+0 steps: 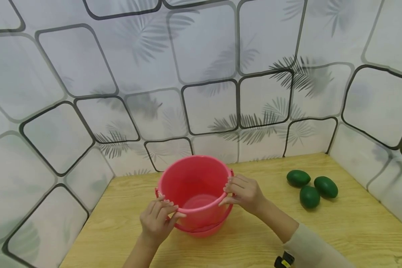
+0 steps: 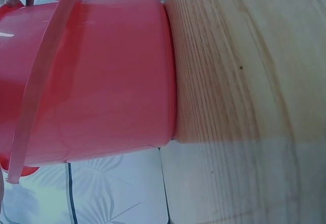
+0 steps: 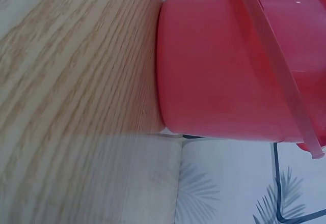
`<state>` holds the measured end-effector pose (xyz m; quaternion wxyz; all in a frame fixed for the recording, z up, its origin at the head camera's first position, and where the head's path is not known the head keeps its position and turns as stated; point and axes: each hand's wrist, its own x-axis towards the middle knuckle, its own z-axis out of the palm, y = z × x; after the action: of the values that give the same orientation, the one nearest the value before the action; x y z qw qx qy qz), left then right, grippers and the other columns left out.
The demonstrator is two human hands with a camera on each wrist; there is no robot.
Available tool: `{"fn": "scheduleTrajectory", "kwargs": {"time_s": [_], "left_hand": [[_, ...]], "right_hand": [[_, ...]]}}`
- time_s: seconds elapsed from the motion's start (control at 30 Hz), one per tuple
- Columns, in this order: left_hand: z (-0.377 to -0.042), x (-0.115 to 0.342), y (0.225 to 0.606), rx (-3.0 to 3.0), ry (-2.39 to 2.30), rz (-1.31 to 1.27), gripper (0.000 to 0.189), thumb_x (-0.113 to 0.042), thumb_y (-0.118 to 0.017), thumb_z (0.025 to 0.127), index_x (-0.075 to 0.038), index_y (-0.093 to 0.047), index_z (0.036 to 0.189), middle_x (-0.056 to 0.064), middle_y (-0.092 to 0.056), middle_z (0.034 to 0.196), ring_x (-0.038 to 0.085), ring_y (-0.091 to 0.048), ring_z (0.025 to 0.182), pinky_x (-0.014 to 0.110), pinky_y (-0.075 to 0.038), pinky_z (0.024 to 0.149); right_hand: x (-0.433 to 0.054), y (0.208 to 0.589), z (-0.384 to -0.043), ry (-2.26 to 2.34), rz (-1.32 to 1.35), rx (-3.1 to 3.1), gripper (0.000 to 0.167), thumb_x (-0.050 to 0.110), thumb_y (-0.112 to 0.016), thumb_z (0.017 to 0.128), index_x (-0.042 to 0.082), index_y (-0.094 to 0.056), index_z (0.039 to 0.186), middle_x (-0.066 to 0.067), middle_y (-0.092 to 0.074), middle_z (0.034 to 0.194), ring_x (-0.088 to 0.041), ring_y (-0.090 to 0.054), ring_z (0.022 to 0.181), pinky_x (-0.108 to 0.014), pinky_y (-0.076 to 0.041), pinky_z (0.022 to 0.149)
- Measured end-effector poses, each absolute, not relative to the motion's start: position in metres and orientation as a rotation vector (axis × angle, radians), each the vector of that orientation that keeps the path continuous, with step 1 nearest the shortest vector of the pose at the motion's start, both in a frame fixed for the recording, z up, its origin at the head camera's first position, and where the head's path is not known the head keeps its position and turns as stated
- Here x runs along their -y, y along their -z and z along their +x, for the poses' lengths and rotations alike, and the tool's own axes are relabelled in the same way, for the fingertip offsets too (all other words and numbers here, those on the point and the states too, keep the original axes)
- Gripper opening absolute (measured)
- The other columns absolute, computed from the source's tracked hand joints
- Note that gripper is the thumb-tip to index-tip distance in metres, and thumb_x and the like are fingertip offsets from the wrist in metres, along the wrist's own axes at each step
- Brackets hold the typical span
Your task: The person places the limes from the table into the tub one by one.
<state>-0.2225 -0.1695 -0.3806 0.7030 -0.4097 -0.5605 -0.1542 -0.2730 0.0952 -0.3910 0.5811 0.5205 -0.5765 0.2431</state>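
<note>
- Left hand (image 1: pixel 158 219) and right hand (image 1: pixel 246 193) are both gripping the pink bucket's (image 1: pixel 201 216) rim, one on each side
- bucket's standing upright on the worktop (image 1: pixel 120 216), inside floor showing, handle (image 2: pixel 38 81) hanging across the front
- forearms are reaching in from the near edge, three green ovals (image 1: pixel 309 197) sitting off right

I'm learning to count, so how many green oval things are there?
3, all on the table right of the bucket: the left green one at the back, the right one, and the front one. Any behind the bucket would be hidden.
</note>
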Motion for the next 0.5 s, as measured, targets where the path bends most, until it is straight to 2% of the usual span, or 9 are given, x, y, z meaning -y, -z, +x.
{"fn": "scheduleTrajectory", "kwargs": {"time_s": [0.5], "left_hand": [[-0.22, 0.157, 0.377, 1.26, 0.345, -0.951, 0.044, -0.036, -0.065, 0.087, -0.003, -0.058, 0.06, 0.006, -0.055, 0.057, 0.016, -0.053, 0.052, 0.035, -0.053, 0.047]], "right_hand": [[-0.113, 0.388, -0.26, -0.524, 1.202, 1.367, 0.044, 0.045, -0.065, 0.082, 0.004, -0.066, 0.067, -0.005, -0.065, 0.066, -0.016, -0.06, 0.062, -0.029, -0.056, 0.054]]}}
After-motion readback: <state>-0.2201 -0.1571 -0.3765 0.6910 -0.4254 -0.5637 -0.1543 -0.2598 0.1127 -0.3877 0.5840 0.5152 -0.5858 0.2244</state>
